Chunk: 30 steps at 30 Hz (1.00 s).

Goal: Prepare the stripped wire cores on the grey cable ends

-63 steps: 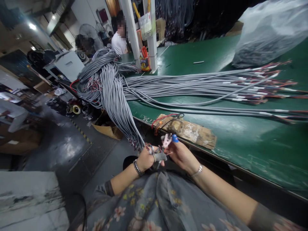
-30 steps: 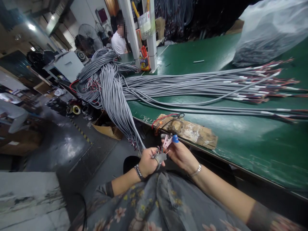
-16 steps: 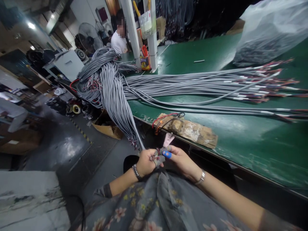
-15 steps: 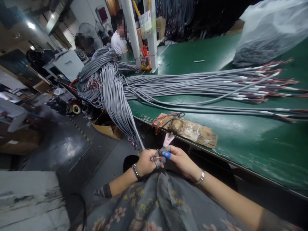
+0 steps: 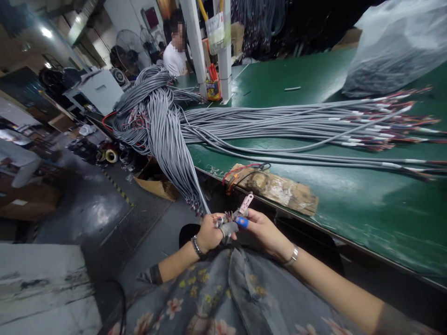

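My left hand (image 5: 209, 235) is closed around the end of a grey cable, its thin coloured wires (image 5: 228, 216) fanned out above the thumb, which has a grey wrap. Right beside it, my right hand (image 5: 263, 231) grips a small pale-pink two-armed tool (image 5: 246, 204), its arms pressed together and sticking up past the fingers; its exact kind is unclear. Blue tape (image 5: 241, 222) covers part of the right thumb. The fingertips of both hands nearly meet at the wires. From the left hand, a cable rises toward the hanging grey cable bundle (image 5: 171, 139).
More grey cables (image 5: 265, 123) with stripped ends stretch across the green table (image 5: 349, 195). A worn wooden board (image 5: 279, 188) lies at the table edge before my hands. A plastic bag (image 5: 394, 46) sits far right; a white post (image 5: 199, 46) stands behind. A person (image 5: 174, 56) sits beyond.
The pale tool's two arms were spread in a V and are now together. The wires by my left thumb show more, standing upright. My view has shifted slightly.
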### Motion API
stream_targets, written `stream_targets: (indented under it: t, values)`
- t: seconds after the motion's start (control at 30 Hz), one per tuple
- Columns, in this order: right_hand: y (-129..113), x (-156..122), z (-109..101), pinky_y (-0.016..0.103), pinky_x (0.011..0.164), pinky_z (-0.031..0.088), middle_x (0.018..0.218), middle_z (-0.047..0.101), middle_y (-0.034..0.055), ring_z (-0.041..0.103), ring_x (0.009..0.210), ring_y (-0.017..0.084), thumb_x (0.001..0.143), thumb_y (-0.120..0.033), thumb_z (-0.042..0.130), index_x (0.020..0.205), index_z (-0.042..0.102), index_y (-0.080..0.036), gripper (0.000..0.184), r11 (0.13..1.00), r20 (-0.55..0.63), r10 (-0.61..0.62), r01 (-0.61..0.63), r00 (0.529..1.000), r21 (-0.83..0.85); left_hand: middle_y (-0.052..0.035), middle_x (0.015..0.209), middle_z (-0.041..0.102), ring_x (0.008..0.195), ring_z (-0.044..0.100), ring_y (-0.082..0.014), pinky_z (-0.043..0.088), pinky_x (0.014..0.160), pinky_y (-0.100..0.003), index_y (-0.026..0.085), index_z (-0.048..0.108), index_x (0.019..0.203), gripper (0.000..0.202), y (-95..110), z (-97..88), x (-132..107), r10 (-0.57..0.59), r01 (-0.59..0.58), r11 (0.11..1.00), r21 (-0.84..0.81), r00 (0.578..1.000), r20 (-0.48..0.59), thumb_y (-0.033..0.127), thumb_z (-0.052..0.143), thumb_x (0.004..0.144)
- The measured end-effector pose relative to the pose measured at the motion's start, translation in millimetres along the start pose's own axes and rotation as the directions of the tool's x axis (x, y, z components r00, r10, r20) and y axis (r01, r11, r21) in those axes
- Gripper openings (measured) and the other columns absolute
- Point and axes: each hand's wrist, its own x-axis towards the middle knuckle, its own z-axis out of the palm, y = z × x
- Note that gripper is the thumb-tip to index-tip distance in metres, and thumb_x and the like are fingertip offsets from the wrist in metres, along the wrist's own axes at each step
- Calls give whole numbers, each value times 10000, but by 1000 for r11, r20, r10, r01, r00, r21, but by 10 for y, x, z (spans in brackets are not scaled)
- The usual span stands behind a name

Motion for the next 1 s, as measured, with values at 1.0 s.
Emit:
stream_targets:
  t: [1.0]
  values:
    - [19, 21, -34, 241, 551, 366, 562, 555, -24, 458, 538, 96, 531, -436, 827, 623, 640, -176, 333, 998, -44, 4, -1, 999, 64, -48, 473, 588, 404, 479, -95, 365, 426, -216, 120, 618, 531, 445, -152, 30, 14, 19, -37, 991, -128, 990, -139, 519, 628, 728]
